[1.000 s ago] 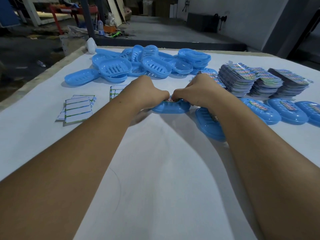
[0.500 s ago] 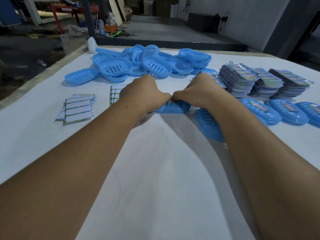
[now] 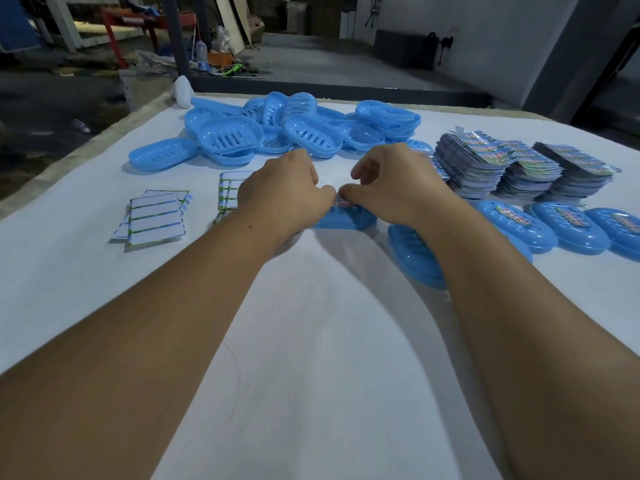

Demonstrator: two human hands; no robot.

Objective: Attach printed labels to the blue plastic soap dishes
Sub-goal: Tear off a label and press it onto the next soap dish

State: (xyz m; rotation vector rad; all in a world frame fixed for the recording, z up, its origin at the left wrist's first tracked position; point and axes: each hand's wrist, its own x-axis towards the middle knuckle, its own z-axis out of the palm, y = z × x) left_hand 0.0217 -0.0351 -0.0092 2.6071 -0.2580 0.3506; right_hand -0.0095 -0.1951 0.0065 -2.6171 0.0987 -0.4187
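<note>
A: Left to right. Far left on the white table (image 3: 86, 271): loose pile of white backing cards (image 3: 156, 216), a second small stack (image 3: 228, 192) partly behind the left hand (image 3: 284, 188). Back centre: heap of unlabelled blue soap dishes (image 3: 298, 129).

B: Hands?

A: Both on the soap dish (image 3: 346, 220) at table centre, just in front of the heap. Left hand curled over its left end, thumb pressing at the top. Right hand (image 3: 391, 188) pinches the printed label (image 3: 337, 202) at the thumb tip.

B: Change from a second ago?

A: Right-hand fingers have lifted and fanned out (they were clenched down on the dish); a gap has opened between the knuckles. Dish hasn't shifted. I read it as the label mostly seated, fingers easing off.

B: Right side?

A: One dish (image 3: 415, 254) lies partly under the right forearm; can't tell if it's labelled. Then three stacks of printed labels (image 3: 485, 164), and in front of them a row of labelled dishes (image 3: 568, 230). Most of the heap remains to do.
</note>
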